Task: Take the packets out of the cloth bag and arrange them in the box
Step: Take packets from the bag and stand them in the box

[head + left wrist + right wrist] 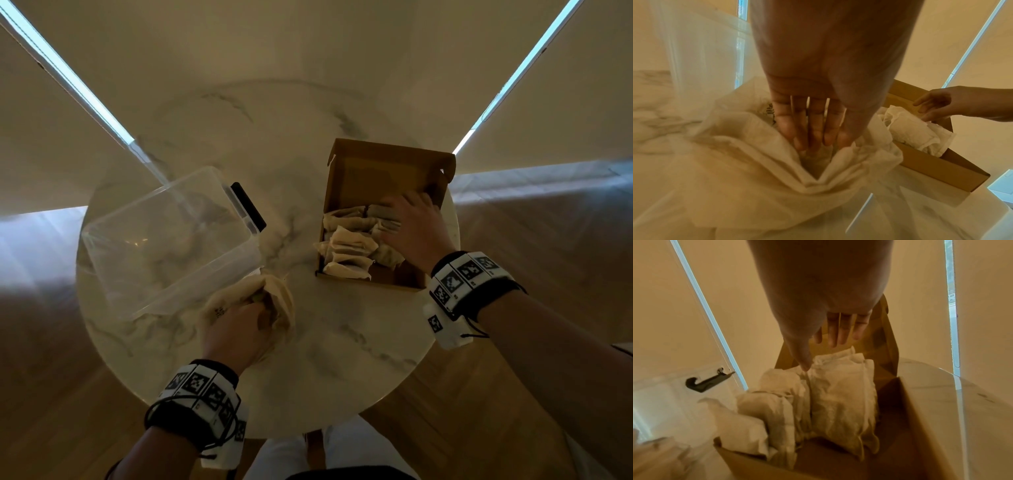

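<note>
A beige cloth bag [279, 298] lies crumpled on the marble table, near its front left. My left hand [251, 308] reaches into the bag's mouth. In the left wrist view its fingers [813, 129] are straight and press into the folds of the bag [756, 162]; what they touch inside is hidden. The brown cardboard box [387, 150] stands open at the right and holds several pale packets [349, 243]. My right hand [407, 219] lies flat over them with straight fingers. Its thumb tip touches the top of one of the packets [838, 394].
A clear plastic container [164, 240] with a black latch [248, 207] stands just beyond the bag on the left. The round marble table [325, 342] ends close behind the box and in front of my wrists. Wooden floor lies all round.
</note>
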The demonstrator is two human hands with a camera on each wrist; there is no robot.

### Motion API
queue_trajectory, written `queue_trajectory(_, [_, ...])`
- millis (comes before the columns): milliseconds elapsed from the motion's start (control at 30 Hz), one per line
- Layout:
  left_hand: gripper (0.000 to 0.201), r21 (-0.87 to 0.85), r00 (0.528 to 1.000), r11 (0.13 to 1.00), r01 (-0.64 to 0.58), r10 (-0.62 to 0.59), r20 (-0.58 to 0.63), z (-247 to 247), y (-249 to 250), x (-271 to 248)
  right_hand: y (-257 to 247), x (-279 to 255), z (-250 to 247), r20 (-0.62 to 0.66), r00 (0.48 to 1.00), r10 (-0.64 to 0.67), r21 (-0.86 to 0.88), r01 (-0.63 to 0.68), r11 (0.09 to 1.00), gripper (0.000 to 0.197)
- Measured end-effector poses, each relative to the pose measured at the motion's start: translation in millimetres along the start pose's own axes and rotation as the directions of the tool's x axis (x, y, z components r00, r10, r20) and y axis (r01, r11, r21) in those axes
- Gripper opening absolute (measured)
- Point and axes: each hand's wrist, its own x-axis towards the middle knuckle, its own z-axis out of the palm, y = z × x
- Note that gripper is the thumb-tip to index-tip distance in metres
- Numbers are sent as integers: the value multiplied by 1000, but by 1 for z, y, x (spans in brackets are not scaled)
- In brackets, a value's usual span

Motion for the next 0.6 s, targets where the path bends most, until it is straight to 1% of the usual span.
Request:
queue_trajectory(67, [24,8,1000,1000,10,-10,2,-3,0,0,-8,-3,-2,-29,1000,2,29,-1,1000,53])
queue_trajectory(133, [21,-12,1000,1000,21,-21,-5,-8,1,-1,-20,-10,-5,-108,994,-21,110,33,993,46])
queue_trajectory(200, [14,-61,998,996,63,-63,-7,-16,-2,-4,-42,-21,-11,-215,973,-87,225,136,965,33])
queue_trajectory(233, [12,-62,995,993,101,-102,-2,-19,-4,-7,-57,-28,-14,-226,968,-114,288,178,941,25])
queue_trajectory(267, [14,-49,990,989,143,-143,1,-23,-5,-10,-74,-36,-18,-189,972,-136,344,195,918,18])
queue_trajectory(300, [16,-20,984,984,179,-179,17,-23,-7,-13,-91,-44,-18,-103,981,-165,378,192,906,14])
queue_trajectory(333, [18,10,980,981,194,-194,44,-23,-8,-15,-109,-52,-18,20,980,-199,385,176,906,17])
queue_trajectory(367, [19,39,976,981,191,-194,95,-21,-9,-17,-126,-58,-16,160,961,-227,353,159,922,24])
queue_trajectory(400, [20,44,974,984,173,-177,140,-18,-8,-20,-141,-63,-10,288,926,-243,282,160,946,33])
queue_trajectory(433, [21,36,972,988,151,-155,176,-15,-7,-22,-153,-66,-1,378,891,-252,207,184,961,39])
queue_trajectory(467, [21,15,975,991,130,-130,182,-13,-6,-24,-161,-68,9,445,863,-241,161,188,969,43])
queue_trajectory(500, [20,-3,980,993,114,-112,165,-13,-4,-24,-165,-67,23,479,853,-206,157,148,976,43])
queue_trajectory(533, [18,-27,989,996,91,-87,121,-15,-2,-23,-167,-66,35,498,854,-154,173,76,982,41])
queue_trajectory(567, [17,-46,995,996,73,-69,75,-16,1,-22,-166,-65,47,499,861,-100,168,17,986,37])
queue_trajectory(600, [20,-81,999,996,39,-37,27,-17,2,-20,-165,-64,55,493,867,-66,152,-12,988,32])
